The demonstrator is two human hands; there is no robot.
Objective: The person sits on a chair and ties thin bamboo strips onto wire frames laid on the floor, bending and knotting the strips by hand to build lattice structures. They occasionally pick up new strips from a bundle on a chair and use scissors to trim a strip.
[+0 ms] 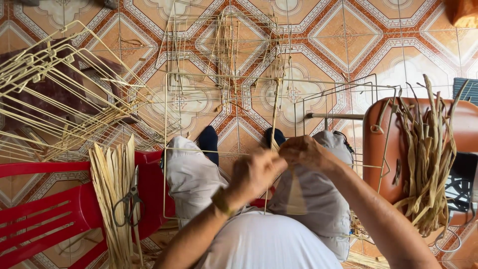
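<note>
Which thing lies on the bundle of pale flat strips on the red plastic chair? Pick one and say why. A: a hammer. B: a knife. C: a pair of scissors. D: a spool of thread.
C: a pair of scissors with looped handles rests on the pale strips laid across the red chair, apart from both hands, which work at the wire frame over the lap.

Top: white shirt (269,246).
Trousers: light grey (191,177).
Feet: dark socks (209,142).
Left wrist: gold-coloured band (221,201).
</note>
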